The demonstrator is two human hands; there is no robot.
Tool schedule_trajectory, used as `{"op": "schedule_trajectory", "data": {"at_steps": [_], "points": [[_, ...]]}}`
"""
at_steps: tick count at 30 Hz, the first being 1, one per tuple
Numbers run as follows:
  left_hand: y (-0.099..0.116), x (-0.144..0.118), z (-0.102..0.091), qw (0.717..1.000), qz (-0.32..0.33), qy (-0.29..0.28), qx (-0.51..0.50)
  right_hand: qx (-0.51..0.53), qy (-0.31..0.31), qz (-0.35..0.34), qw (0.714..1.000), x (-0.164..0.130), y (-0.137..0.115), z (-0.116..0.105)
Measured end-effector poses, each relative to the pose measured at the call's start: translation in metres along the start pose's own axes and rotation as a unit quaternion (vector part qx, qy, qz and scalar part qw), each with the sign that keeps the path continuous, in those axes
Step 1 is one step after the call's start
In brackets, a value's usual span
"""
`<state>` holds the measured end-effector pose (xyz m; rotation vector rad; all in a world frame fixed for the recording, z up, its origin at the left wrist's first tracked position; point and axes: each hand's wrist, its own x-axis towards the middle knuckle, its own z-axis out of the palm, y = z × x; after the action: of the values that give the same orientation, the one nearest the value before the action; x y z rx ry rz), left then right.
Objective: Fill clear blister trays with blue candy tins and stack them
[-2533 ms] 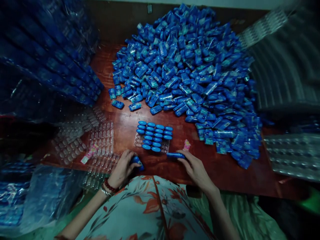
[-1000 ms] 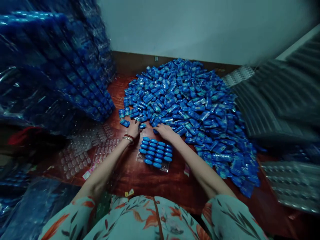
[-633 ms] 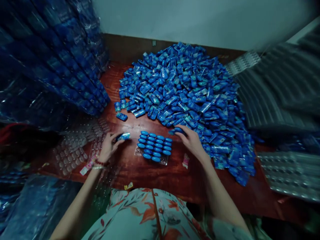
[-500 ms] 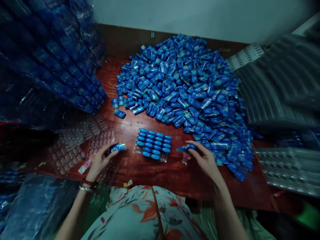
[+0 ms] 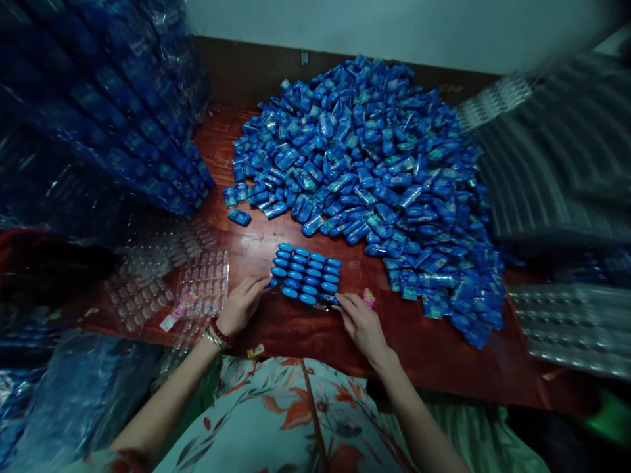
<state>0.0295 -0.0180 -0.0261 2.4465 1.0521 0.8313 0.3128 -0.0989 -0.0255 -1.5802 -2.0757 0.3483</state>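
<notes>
1. The fingers [image 5: 259, 282] of the left hand [image 5: 240, 307] cover part of the left corner piece [image 5: 274, 282]; whether they grip or merely touch it cannot be told.
2. The right hand [image 5: 363, 330] hides the outer end of the right corner piece [image 5: 327, 297]; its hold is equally unclear.
3. Rows of blue pieces [image 5: 305, 271] conceal most of the clear tray [image 5: 320, 307] beneath them.
4. Printing on the blue heap [image 5: 365, 157] is too small to read.
5. The wrapped stack [image 5: 113, 118] is blurred, cut off by the left and top edges.
6. Grey trays [image 5: 557, 144] smear out past the right edge.
7. The bottom edge crops the floral garment [image 5: 290, 420].
</notes>
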Motion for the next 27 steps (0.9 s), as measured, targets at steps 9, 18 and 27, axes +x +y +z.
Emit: {"op": "schedule_trajectory", "data": {"at_steps": [9,18,27], "points": [[-0.003,0.021,-0.014,0.974,0.122,-0.147,0.123,-0.229,-0.263,-0.088,0.933,0.049,-0.032,-0.029],[0.009,0.01,-0.001,0.978,0.066,-0.113,0.162,-0.28,-0.197,-0.045,0.939,0.053,-0.031,-0.014],[0.0,0.093,-0.009,0.991,-0.127,-0.023,0.019,-0.206,-0.031,0.073,0.975,0.08,0.008,-0.036]]}}
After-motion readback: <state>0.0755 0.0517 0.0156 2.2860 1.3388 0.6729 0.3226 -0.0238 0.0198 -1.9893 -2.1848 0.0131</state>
